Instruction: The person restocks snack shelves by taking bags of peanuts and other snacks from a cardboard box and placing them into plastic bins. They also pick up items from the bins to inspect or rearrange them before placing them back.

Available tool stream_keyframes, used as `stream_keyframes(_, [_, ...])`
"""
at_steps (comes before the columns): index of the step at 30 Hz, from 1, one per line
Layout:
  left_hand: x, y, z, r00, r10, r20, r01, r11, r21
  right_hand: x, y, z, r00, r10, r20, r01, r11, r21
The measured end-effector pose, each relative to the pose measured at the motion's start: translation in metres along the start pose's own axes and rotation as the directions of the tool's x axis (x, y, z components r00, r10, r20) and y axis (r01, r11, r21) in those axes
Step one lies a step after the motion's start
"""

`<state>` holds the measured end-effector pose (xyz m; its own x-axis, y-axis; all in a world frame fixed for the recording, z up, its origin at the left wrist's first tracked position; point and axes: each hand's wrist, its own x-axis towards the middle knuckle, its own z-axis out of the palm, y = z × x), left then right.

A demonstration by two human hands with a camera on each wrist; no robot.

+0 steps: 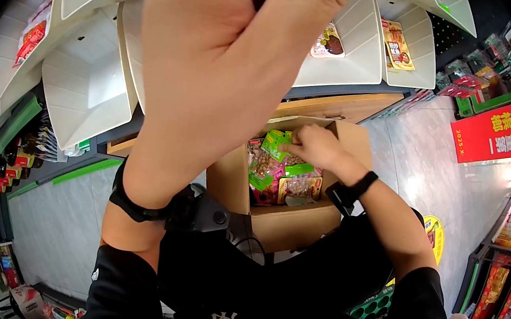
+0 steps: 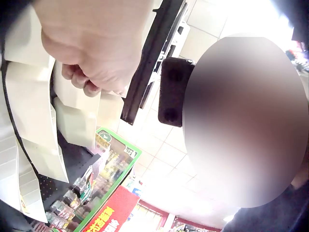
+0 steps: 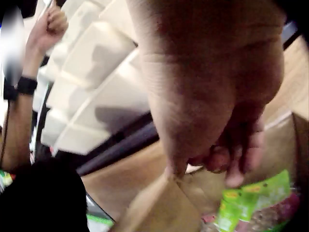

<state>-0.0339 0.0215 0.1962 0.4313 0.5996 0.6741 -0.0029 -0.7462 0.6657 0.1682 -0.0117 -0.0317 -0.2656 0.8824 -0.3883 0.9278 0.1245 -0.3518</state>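
Observation:
My left hand (image 1: pixel 223 58) is raised high in front of the white shelf bins, its fingers curled into a fist. In the left wrist view the bent fingertips of that hand (image 2: pixel 99 58) overlap the bins, and no object shows in its grasp. My right hand (image 1: pixel 318 147) reaches down into a cardboard box (image 1: pixel 292 224) of snack packets. Its loosely bent fingers (image 3: pixel 235 176) hang right over a green packet (image 1: pixel 276 141), also seen below them in the right wrist view. Beside that lies a clear-fronted packet (image 1: pixel 298 191) of small brownish pieces.
White bins (image 1: pixel 88 82) rise in rows ahead, one holding a yellow packet (image 1: pixel 397 46). A wooden panel (image 1: pixel 347 104) stands behind the box. Red signage (image 1: pixel 501 130) is at right, shelves of goods (image 1: pixel 501 276) beyond the grey floor (image 1: pixel 420 158).

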Motion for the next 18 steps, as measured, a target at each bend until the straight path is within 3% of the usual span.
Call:
stream_keyframes(2, [-0.001,-0.002,0.003,1.0,0.019,-0.022,-0.019,1.0,0.004,0.016,0.023,0.044,0.995,-0.012,-0.102,0.011,1.0,-0.007])
stream_keyframes(5, [-0.001,-0.005,0.004,0.998,0.031,-0.046,-0.03,0.999,0.018,0.031,0.038,0.078,0.996,0.017,-0.092,-0.014,0.999,0.034])
stream_keyframes(8, [0.0,-0.006,0.003,0.998,0.035,-0.056,-0.034,0.999,0.02,0.038,0.036,0.094,0.997,0.082,0.015,-0.082,0.996,0.02])
stream_keyframes(9, [0.001,-0.007,0.002,0.998,0.031,-0.055,-0.031,0.999,0.015,0.039,0.033,0.1,0.995,0.095,-0.031,-0.094,0.995,0.032])
stream_keyframes(12, [0.002,-0.008,-0.001,0.998,0.017,-0.057,-0.017,1.0,-0.001,0.044,0.029,0.103,0.99,0.139,0.026,-0.142,0.978,0.152])
stream_keyframes(13, [0.003,-0.009,-0.004,0.998,0.006,-0.058,-0.007,1.0,-0.008,0.043,0.027,0.103,0.996,0.084,-0.035,-0.076,0.978,0.194])
stream_keyframes(16, [0.003,-0.006,-0.008,0.996,-0.061,-0.066,0.055,0.994,-0.098,0.04,0.028,0.073,0.969,-0.245,0.033,0.211,0.89,0.405])
stream_keyframes(17, [0.004,-0.005,-0.021,0.984,-0.138,0.112,0.141,0.99,-0.022,0.027,0.014,0.043,0.947,-0.32,0.01,0.28,0.843,0.459])
stream_keyframes(18, [0.004,-0.009,-0.021,0.982,-0.144,0.126,0.152,0.987,-0.058,0.017,0.008,0.017,0.936,-0.346,0.064,0.261,0.803,0.536])
